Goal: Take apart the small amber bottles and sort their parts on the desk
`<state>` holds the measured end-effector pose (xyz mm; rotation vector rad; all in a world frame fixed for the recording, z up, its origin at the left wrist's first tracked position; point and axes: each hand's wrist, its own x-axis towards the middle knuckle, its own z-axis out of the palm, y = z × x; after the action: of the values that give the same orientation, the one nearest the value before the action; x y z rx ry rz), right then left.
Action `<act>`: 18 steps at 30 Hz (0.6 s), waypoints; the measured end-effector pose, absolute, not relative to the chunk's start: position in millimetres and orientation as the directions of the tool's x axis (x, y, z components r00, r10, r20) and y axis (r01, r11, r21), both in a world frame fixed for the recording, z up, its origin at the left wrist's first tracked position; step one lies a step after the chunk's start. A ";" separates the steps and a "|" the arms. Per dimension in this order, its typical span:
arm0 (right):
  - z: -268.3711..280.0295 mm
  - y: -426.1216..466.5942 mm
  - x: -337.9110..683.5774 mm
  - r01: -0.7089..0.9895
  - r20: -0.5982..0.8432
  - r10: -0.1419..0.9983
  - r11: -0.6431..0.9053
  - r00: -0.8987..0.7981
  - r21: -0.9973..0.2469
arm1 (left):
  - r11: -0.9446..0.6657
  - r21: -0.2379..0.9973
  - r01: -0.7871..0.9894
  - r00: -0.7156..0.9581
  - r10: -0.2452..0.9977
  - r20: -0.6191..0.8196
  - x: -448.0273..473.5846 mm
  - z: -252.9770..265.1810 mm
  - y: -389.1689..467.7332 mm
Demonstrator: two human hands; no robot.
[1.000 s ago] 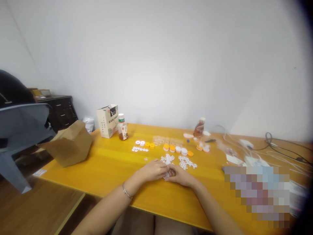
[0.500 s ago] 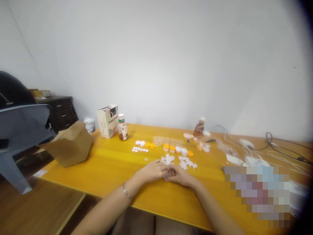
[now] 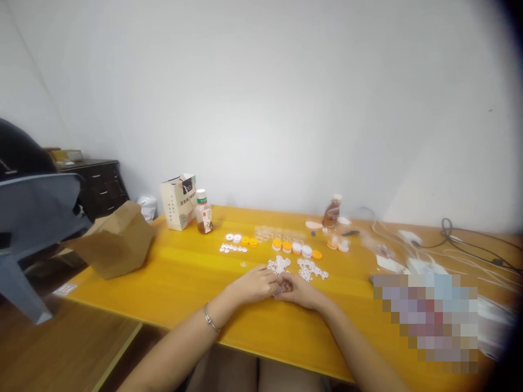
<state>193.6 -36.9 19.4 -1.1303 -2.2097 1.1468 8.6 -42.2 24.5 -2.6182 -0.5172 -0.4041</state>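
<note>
Near the front of the table, my left hand (image 3: pixel 258 283) and my right hand (image 3: pixel 301 292) meet with their fingertips together. Both have curled, closed fingers around a small pale or clear piece that is mostly hidden, so I cannot tell its kind. Just beyond the fingertips lies a pile of small white plastic pieces (image 3: pixel 279 264). A second group of white pieces with holes (image 3: pixel 311 270) is spread to its right. Farther back is a row of orange and white round caps (image 3: pixel 287 246), with clear plastic cups (image 3: pixel 279 233) behind them.
White and yellow discs (image 3: pixel 237 238) and small white knobs (image 3: pixel 232 248) lie left of centre. A drink bottle (image 3: pixel 204 212) and paper bag (image 3: pixel 180 201) stand behind; another bottle (image 3: pixel 332 211) is back right. Brown paper bag (image 3: pixel 122 239) sits left, cables (image 3: pixel 449 234) right.
The view has shifted very slightly. My hands stay together in the same place, and the piece between them shows a little less; the things on the table have not moved.
</note>
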 end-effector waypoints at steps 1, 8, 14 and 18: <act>21.0 -37.7 193.2 0.480 -0.016 0.808 0.334 -0.589 -0.811 | -0.836 -0.351 0.422 0.886 0.298 0.356 8.6 24.1 -41.7; 23.0 -39.6 193.3 0.495 -0.024 0.819 0.323 -0.574 -0.806 | -0.833 -0.331 0.443 0.875 0.320 0.364 7.7 21.9 -38.3; 17.7 -37.1 193.5 0.472 -0.006 0.812 0.333 -0.584 -0.816 | -0.838 -0.345 0.424 0.882 0.295 0.368 7.5 17.1 -36.1; 18.3 -36.3 193.4 0.472 -0.015 0.814 0.322 -0.581 -0.820 | -0.825 -0.345 0.448 0.873 0.319 0.370 8.0 13.7 -34.8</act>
<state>193.4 -36.3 18.3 -1.1389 -2.1921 1.1552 8.0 -34.8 13.7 -2.6164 -0.5632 -0.4159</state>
